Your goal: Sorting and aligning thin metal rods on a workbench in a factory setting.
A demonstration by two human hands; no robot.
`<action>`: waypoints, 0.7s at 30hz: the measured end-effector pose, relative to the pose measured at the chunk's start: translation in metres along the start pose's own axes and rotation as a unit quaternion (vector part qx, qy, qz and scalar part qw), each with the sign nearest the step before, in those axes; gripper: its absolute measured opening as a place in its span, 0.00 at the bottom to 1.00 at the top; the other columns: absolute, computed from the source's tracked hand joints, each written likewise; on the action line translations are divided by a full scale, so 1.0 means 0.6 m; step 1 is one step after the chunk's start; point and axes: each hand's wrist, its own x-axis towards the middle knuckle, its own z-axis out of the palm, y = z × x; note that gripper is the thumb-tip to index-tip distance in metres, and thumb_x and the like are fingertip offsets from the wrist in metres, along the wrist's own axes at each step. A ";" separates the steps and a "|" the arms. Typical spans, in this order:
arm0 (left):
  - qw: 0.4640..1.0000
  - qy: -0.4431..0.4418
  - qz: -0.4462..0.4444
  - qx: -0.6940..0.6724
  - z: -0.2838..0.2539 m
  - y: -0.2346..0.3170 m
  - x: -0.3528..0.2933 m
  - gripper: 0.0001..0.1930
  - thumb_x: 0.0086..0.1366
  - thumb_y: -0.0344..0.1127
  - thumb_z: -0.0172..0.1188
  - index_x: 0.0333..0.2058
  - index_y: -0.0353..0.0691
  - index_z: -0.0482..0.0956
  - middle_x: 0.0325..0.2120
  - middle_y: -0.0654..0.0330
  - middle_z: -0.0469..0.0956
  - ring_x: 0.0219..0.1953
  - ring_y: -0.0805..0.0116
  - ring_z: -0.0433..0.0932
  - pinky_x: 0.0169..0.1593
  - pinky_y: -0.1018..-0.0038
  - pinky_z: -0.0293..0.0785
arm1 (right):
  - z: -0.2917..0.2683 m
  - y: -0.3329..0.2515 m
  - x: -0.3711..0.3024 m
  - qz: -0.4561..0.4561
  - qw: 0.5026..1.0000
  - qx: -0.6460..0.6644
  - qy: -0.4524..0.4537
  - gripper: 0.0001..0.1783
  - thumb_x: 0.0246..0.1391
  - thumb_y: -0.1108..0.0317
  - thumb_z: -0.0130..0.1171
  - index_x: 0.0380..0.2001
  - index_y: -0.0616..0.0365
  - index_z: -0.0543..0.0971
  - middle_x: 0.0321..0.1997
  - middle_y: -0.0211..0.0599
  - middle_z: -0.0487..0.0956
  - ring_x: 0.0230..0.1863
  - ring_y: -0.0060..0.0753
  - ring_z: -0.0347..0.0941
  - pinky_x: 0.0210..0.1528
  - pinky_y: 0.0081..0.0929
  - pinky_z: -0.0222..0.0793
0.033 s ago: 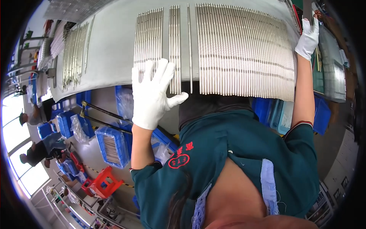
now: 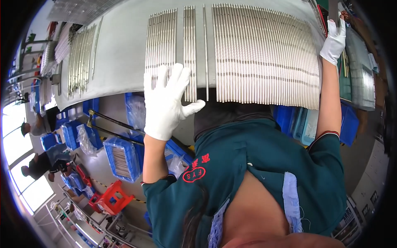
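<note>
My left hand [image 2: 165, 103], in a white glove, is open with its fingers spread. Its fingertips cover the near ends of a narrow group of slim metal rods [image 2: 161, 41] and reach the edge of a smaller bundle of rods [image 2: 189, 45]. One single rod [image 2: 205, 53] lies apart, right of that bundle. A wide row of the same rods [image 2: 264, 58] fills the table's right part. Beyond it, at the far right, my right hand [image 2: 334, 43] wears a white glove with bare fingertips. Thumb and forefinger are around a dark flat piece I cannot make out clearly.
The pale table [image 2: 118, 53] carries more rods [image 2: 80, 60] at its left. Blue crates [image 2: 120, 159], one with rods, stand on the floor left of me, beside a red stool [image 2: 115, 198]. Light-blue bins [image 2: 304, 126] sit below the right edge. Other people [image 2: 45, 161] are far left.
</note>
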 end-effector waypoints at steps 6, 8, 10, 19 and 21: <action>0.997 -0.002 0.040 -0.061 0.007 0.037 0.027 0.45 0.51 0.68 0.64 0.61 0.40 0.74 0.60 0.51 0.73 0.62 0.47 0.69 0.64 0.48 0.60 | 0.003 0.004 -0.002 -0.020 1.000 0.018 0.005 0.30 0.64 0.59 0.62 0.64 0.63 0.72 0.63 0.38 0.78 0.59 0.28 0.75 0.62 0.23 0.66; 0.995 0.000 0.064 -0.072 0.011 0.050 0.038 0.45 0.52 0.69 0.63 0.61 0.42 0.73 0.60 0.51 0.73 0.63 0.47 0.69 0.63 0.47 0.61 | 0.005 0.002 -0.002 -0.008 1.000 0.029 0.002 0.29 0.64 0.59 0.62 0.64 0.63 0.72 0.62 0.37 0.78 0.58 0.27 0.75 0.62 0.23 0.66; 0.995 -0.015 0.066 -0.072 0.007 0.057 0.042 0.45 0.53 0.68 0.63 0.62 0.43 0.73 0.61 0.51 0.72 0.64 0.48 0.68 0.64 0.46 0.60 | 0.005 0.008 0.002 -0.019 0.999 0.041 0.001 0.30 0.64 0.59 0.62 0.64 0.62 0.72 0.61 0.37 0.79 0.57 0.26 0.76 0.61 0.22 0.66; 0.999 -0.040 0.013 -0.006 -0.019 0.029 0.019 0.46 0.51 0.63 0.67 0.65 0.44 0.71 0.64 0.51 0.70 0.65 0.50 0.66 0.69 0.49 0.53 | 0.002 0.054 0.007 0.019 0.996 0.087 -0.006 0.33 0.60 0.65 0.62 0.67 0.64 0.68 0.62 0.44 0.76 0.59 0.36 0.74 0.62 0.27 0.66; 0.998 -0.045 0.032 -0.014 -0.008 0.039 0.026 0.46 0.51 0.64 0.67 0.65 0.43 0.71 0.64 0.50 0.70 0.66 0.50 0.65 0.69 0.49 0.53 | 0.006 0.060 0.008 0.011 0.993 0.118 -0.009 0.31 0.62 0.73 0.57 0.68 0.66 0.66 0.65 0.43 0.73 0.62 0.36 0.70 0.64 0.27 0.64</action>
